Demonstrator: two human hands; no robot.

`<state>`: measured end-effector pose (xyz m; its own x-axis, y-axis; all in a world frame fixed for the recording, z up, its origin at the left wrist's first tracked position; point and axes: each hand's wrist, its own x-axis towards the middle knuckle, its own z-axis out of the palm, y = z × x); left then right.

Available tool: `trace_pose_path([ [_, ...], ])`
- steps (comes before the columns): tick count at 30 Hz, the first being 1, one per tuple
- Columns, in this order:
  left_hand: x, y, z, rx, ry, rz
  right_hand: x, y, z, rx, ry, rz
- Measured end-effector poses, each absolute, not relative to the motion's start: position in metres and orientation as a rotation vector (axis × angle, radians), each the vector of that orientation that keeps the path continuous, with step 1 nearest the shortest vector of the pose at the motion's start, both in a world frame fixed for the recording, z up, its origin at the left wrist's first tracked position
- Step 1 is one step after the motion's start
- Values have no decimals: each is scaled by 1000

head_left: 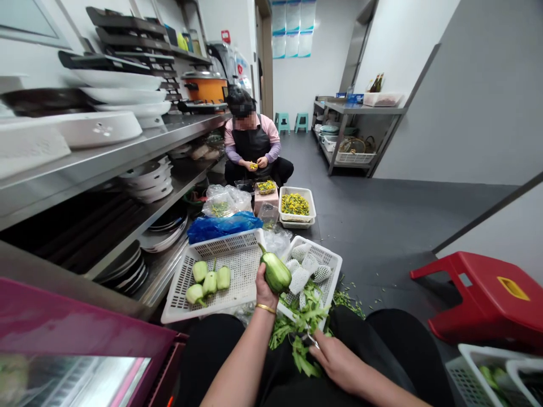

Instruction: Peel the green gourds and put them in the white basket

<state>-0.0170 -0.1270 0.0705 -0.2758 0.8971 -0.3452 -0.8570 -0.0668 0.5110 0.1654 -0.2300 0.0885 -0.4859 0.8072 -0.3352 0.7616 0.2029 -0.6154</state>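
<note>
My left hand [266, 285] is wrapped round a pear-shaped green gourd [276, 272], its stem pointing up and away. In my right hand [333, 356] is a metal peeler [313, 340], partly hidden by my fingers. Green peelings [303, 322] hang and lie around the peeler, some draped over the near edge of a white basket [335, 265]. White foam net sleeves [302, 271] also lie in that basket. To the left, a larger white basket [246, 249] holds several pale peeled gourds [210, 280].
Facing me, a person [252, 141] squats behind a basket of yellow flowers [296, 204]. A blue plastic bag [224, 226] lies between us. Steel shelves with dishes [123, 150] line the left; a red stool [483, 294] stands right.
</note>
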Motion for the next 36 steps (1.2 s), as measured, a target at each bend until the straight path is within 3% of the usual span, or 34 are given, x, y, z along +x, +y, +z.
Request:
trace_pose_path([
  [8, -8, -138, 59, -48, 645, 1284, 197, -183, 108, -1834, -2484, 990],
  [17, -2, -136, 75, 409, 839, 1648, 149, -161, 153, -1644, -2233, 833],
  [22, 1, -133, 75, 435, 869, 1680, 147, -192, 122, -1619, -2226, 892],
  [28, -6, -128, 67, 46, 745, 1587, 193, -233, 83, -1715, -2409, 1152],
  [36, 2, -139, 67, 191, 777, 1337, 171, -146, 160, -1619, -2234, 911],
])
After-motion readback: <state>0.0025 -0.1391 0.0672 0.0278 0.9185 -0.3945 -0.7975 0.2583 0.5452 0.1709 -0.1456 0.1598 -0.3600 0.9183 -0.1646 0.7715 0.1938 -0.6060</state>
